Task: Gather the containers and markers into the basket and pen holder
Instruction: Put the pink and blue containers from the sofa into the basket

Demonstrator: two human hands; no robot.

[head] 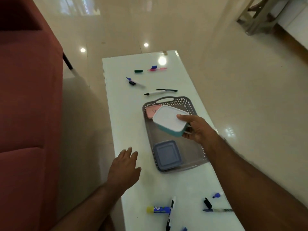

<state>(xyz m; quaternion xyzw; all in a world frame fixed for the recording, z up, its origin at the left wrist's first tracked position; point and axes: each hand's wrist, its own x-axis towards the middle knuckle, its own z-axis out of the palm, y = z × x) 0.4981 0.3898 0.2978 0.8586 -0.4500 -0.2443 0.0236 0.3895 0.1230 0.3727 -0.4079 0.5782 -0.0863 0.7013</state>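
Your right hand (194,129) grips the white-lidded teal container (170,120) tilted over the grey basket (198,152) at frame centre, likely to slot it between the pink and blue containers, while your left hand (124,165) hovers open beside it.

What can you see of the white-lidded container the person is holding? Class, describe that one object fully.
The white-lidded container is a rounded-square box, apparently plastic, with a plain white lid closed over a teal base. It is tilted, held in the air above the grey basket, partly hiding a pink container there. The right hand grips its near right corner, thumb on the lid, fingers under the base. Nothing else visibly touches it.
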